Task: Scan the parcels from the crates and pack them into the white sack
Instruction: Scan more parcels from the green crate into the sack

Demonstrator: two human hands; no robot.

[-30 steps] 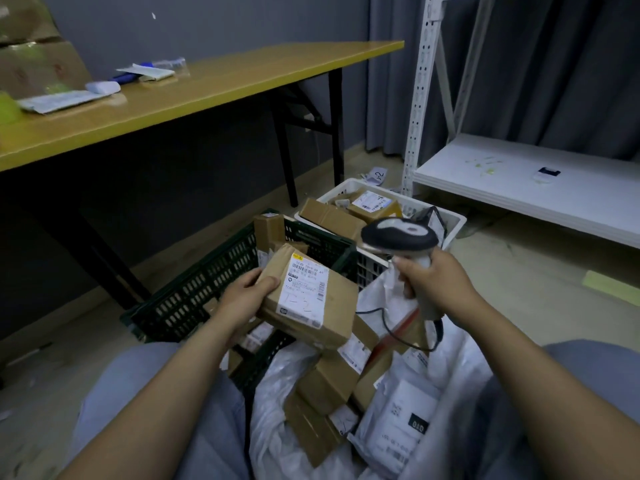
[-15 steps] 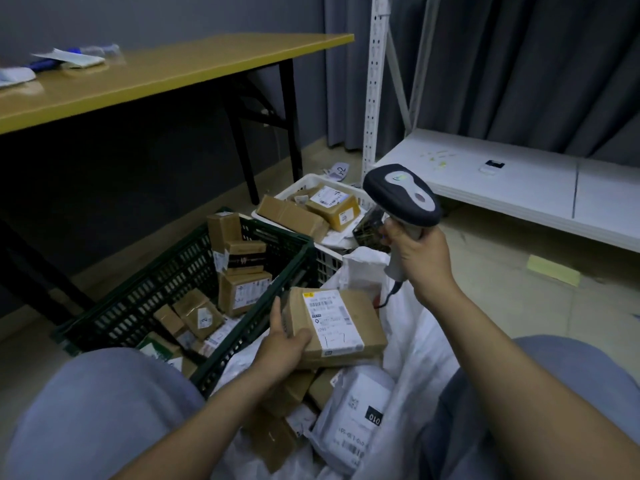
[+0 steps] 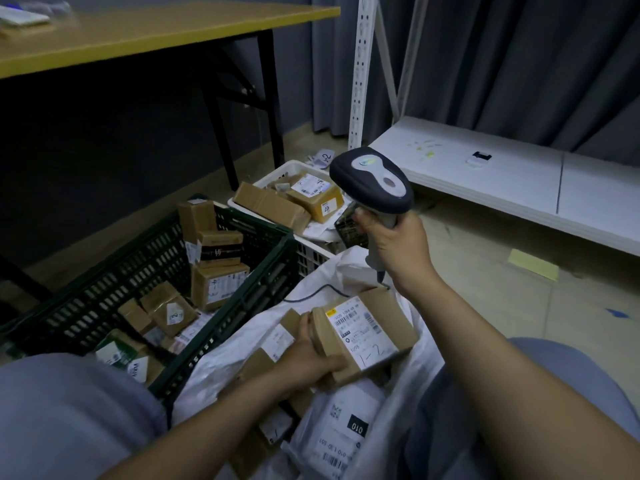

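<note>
**Parcel held over sack mouth, scanner raised**

A yellow-topped counter with black legs (image 3: 156,32) is positioned at upper left. A white metal shelf unit (image 3: 485,174) is located at upper right, in front of a grey curtain (image 3: 519,64).

A dark green slatted plastic crate (image 3: 104,289) is placed on the floor at left. Several small brown cardboard boxes (image 3: 218,285) with white labels are contained in it, some stacked against its far corner. The white sack (image 3: 239,341) lies open just beside the green crate, between the person's knees. A white plastic crate (image 3: 308,258) stands behind both, touching the green crate's far side, and is loaded with flat tan parcels (image 3: 315,199).

Inside the sack, further brown boxes and a white poly mailer marked "010" (image 3: 343,427) are seen.

A brown cardboard parcel (image 3: 367,330) is held over the sack mouth with its white label facing up; "1-2" is handwritten on the label. Whether its underside rests on the sack contents cannot be determined. The parcel is grasped at its left edge by the left hand (image 3: 311,358), with fingers curled under and the thumb on top.

A grey-and-black handheld barcode scanner (image 3: 374,181) is raised above the parcel and apart from it. Its handle is clenched in the right hand (image 3: 398,244). A thin dark cable (image 3: 311,294) runs from the handle base across the sack's rim.

A pale yellow paper slip (image 3: 533,265) lies on the floor below the shelf.
</note>
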